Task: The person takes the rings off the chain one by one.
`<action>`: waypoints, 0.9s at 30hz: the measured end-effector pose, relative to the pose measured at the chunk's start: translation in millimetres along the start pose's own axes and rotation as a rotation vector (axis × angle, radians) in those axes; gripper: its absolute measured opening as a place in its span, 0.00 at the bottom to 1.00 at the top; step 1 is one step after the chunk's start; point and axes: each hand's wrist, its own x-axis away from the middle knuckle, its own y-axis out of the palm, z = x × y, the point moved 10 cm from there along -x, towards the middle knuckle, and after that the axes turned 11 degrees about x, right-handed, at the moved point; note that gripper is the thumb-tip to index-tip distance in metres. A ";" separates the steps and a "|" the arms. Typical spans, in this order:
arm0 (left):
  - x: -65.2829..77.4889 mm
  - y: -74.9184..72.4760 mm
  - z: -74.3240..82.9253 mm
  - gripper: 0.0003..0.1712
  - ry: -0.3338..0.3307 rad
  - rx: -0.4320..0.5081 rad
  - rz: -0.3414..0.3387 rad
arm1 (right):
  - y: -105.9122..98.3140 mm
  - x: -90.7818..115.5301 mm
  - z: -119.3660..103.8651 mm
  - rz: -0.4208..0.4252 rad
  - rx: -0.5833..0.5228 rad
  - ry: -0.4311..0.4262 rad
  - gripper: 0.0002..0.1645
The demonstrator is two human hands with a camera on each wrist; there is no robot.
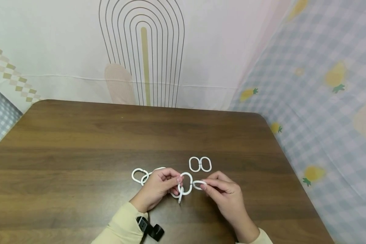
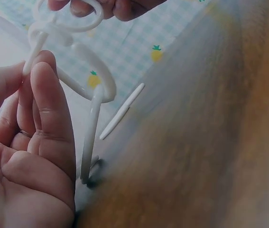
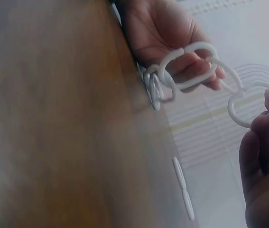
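Observation:
My left hand (image 1: pixel 157 188) pinches a white oval plastic link (image 1: pixel 191 181) between thumb and fingertips. Another link (image 1: pixel 180 196) hangs from it, and more of the white chain (image 1: pixel 133 174) lies on the table beyond that hand, partly hidden by it. Facing it, my right hand (image 1: pixel 228 195) pinches a second oval link (image 1: pixel 198 182) by its far end. Both held links touch at their near ends; in the right wrist view the right-hand link (image 3: pixel 230 111) appears hooked with its neighbour. Whether its gap is closed, I cannot tell.
Behind the hands, a pair of white links (image 1: pixel 200 164) lies flat and side by side on the brown wooden table (image 1: pixel 134 132). A black wrist camera (image 1: pixel 150 228) is strapped on the left sleeve. Patterned cloth (image 1: pixel 207 51) hangs beyond the table.

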 end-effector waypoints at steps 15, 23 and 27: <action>-0.6 -2.4 -1.3 0.20 -0.012 0.011 0.007 | -2.6 -0.2 2.8 0.008 0.014 0.027 0.12; -1.0 -1.7 -1.0 0.20 -0.010 0.010 0.001 | -5.8 0.1 4.7 0.030 0.037 0.043 0.13; -1.0 -0.7 -0.3 0.19 -0.004 0.026 -0.010 | -7.5 0.3 5.2 0.044 0.040 0.051 0.14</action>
